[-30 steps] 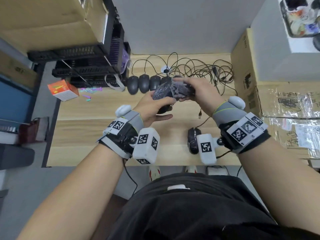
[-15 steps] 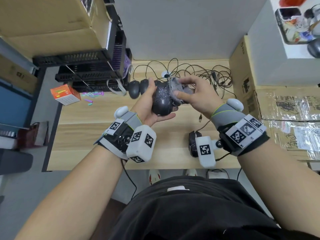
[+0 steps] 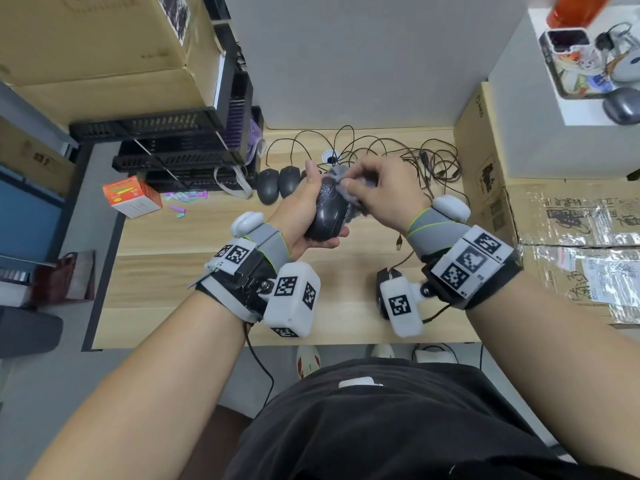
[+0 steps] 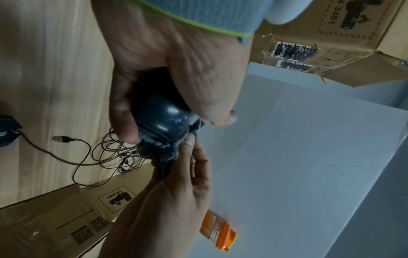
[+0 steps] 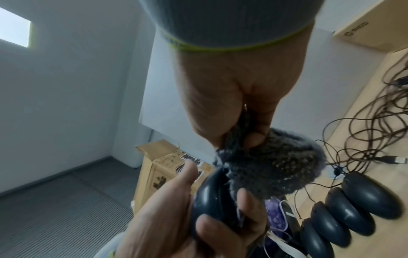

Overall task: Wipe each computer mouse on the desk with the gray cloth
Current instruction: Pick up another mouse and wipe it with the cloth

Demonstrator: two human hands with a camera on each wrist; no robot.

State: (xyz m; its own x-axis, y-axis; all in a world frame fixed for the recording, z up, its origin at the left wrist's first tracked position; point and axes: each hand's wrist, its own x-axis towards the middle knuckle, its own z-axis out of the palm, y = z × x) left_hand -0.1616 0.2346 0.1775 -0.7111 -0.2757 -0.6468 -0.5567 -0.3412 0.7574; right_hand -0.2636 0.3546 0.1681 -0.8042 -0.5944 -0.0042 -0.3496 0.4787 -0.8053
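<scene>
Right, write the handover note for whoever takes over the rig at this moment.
Left hand: grips a black mouse, lifted off the desk.
Right hand: pinches the gray cloth against that mouse's front end.
Row of mice lies at the desk's back; another mouse near the front edge.
Done: which are wiped cannot be told.
Left: finish this one, then any unwiped.
</scene>
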